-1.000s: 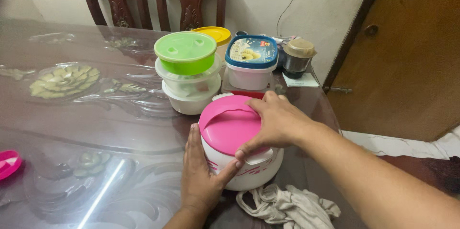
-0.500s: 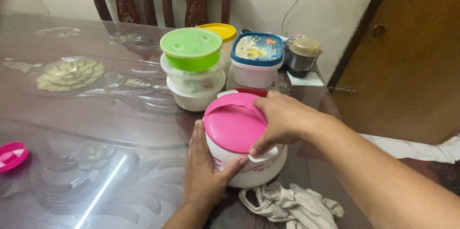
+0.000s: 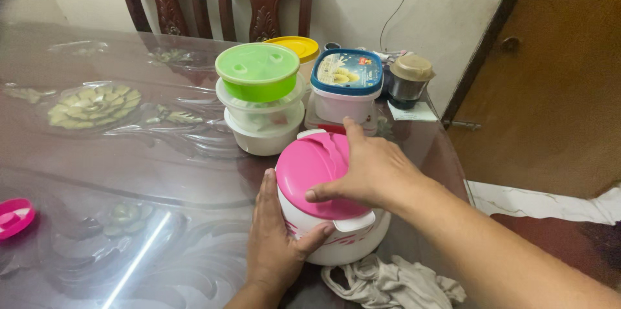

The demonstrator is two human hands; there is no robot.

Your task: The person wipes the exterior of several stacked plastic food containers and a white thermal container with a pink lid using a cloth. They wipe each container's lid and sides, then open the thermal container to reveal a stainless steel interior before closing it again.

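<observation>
The white casserole pot [image 3: 336,231] is stood at the near right of the glass-topped table [image 3: 129,173], just in front of the stacked round containers [image 3: 260,99]. Its side is braced by the left hand [image 3: 275,238], palm flat against the wall and thumb curled round the front — a placement unchanged from half a second ago. The pink lid [image 3: 310,170] is covered by the right hand [image 3: 369,170], whose hold has been shifted: earlier the fingers were wrapped over the near rim by the white latch, whereas now they are spread across the top, the index finger pointing far and the thumb stretched left. The lid is pressed rather than clasped. A crumpled cloth [image 3: 394,283] is lying just beside the pot's near edge.
</observation>
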